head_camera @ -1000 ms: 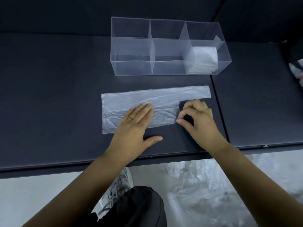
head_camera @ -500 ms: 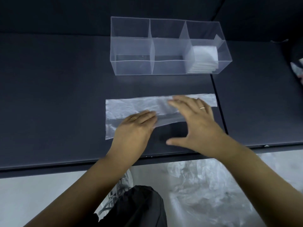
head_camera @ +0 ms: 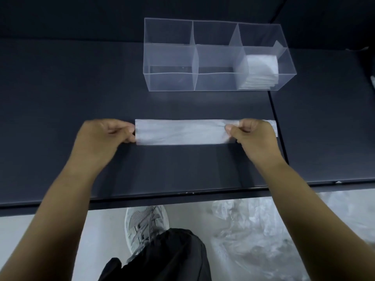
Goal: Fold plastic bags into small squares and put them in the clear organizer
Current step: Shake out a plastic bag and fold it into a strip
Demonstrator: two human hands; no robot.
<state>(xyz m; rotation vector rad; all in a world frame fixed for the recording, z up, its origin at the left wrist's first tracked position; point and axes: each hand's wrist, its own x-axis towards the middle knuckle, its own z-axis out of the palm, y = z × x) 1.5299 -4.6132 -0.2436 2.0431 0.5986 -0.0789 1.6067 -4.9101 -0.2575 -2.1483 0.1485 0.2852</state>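
Translucent white plastic bag strip (head_camera: 182,132) is stretching across the dark table (head_camera: 60,98), the left hand (head_camera: 105,136) pinching its left end and the right hand (head_camera: 253,136) gripping near its right end. Behind it, the clear rectangular plastic organizer (head_camera: 172,82) is holding a stack of folded white squares (head_camera: 260,67) in its right-hand compartment.

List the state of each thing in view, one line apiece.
plastic bag: folded into a long narrow strip, stretched between the hands.
left hand: pinches the strip's left end.
right hand: grips the strip near its right end.
clear organizer: upright, open-topped; only the right compartment is filled.
folded squares: stacked in the right compartment.
loose bags: crumpled on the floor, unfolded.
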